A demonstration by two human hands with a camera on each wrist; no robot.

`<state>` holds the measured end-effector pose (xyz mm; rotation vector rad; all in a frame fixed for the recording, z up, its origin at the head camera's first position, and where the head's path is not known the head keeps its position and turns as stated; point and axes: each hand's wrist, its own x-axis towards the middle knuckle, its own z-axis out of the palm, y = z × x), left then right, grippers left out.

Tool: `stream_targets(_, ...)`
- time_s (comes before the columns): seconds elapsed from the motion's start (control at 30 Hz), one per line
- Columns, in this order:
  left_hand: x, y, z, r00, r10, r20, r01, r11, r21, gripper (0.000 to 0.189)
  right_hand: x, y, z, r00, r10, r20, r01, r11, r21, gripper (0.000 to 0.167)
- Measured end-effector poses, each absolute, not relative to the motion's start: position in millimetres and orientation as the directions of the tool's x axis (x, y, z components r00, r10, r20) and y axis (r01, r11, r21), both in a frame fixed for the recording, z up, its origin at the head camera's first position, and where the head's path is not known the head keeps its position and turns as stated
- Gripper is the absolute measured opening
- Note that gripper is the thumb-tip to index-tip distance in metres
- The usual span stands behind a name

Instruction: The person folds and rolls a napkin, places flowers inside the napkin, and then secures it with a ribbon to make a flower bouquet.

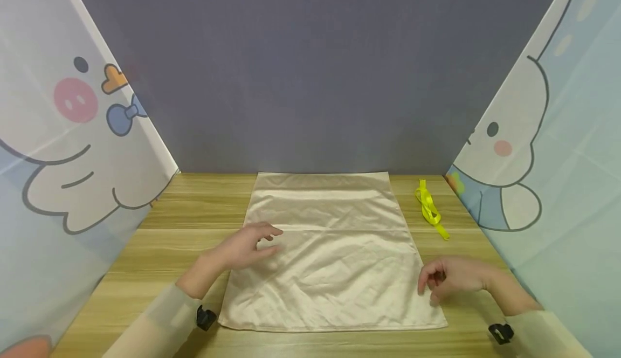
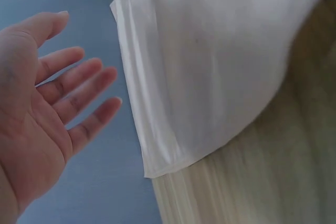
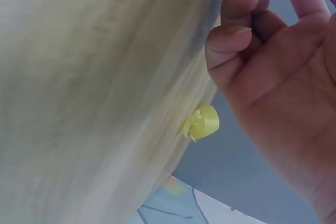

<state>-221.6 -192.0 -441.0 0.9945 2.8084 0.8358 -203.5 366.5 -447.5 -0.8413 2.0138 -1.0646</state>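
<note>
A cream satin cloth [image 1: 335, 272] lies spread on the wooden table, lightly wrinkled, with a crease across its middle. Over its left edge hovers my left hand [image 1: 245, 247], fingers spread loosely and holding nothing. The left wrist view shows that palm [image 2: 37, 129] beside a corner of the cloth [image 2: 205, 77]. At the cloth's right front edge is my right hand [image 1: 461, 276], its fingers hanging loosely curled around nothing. Behind that hand, to the right of the cloth, lies a loosely knotted yellow ribbon [image 1: 430, 213]; the right wrist view catches the ribbon [image 3: 207, 123] below the fingers.
Wood-grain tabletop [image 1: 194, 207] shows on both sides of the cloth. A grey panel [image 1: 310, 72] rises at the back edge. Cartoon-printed fabric walls stand at the left [image 1: 29, 104] and right [image 1: 582, 147]. Dark bands [image 1: 206, 317] sit at both wrists.
</note>
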Motion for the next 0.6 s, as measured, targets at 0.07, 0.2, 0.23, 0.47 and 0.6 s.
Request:
stream_targets(0.07,-220.2,-191.3,-442.6,-0.785,0.609,0.110,0.565,0.632,0.530,0.041,-198.3,371.2,-448.9,-0.538,-0.792,-0.288,-0.219,0.461,-0.860,0.018)
stream_targets(0.2,-215.9,-188.9,-444.9,-0.771,0.632,0.081,0.555,0.604,0.572,0.037,-187.9,376.6,-451.7,-0.538,-0.789,-0.297,-0.224,0.473,-0.852,0.018)
stream_targets(0.23,-215.2,-187.9,-445.3,-0.767,0.637,0.080,0.556,0.598,0.577,0.036,-185.4,377.7,-452.4,-0.541,-0.788,-0.293,-0.228,0.473,-0.851,0.019)
stream_targets(0.47,-212.2,-185.2,-446.8,-0.762,0.641,0.087,0.563,0.591,0.577,0.034,-176.8,377.9,-457.7,-0.553,-0.789,-0.269,-0.296,0.488,-0.821,0.027)
stream_targets(0.6,-212.5,-186.0,-447.5,-0.764,0.639,0.088,0.564,0.594,0.574,0.036,-176.5,376.1,-460.4,-0.567,-0.790,-0.234,-0.329,0.478,-0.815,0.022)
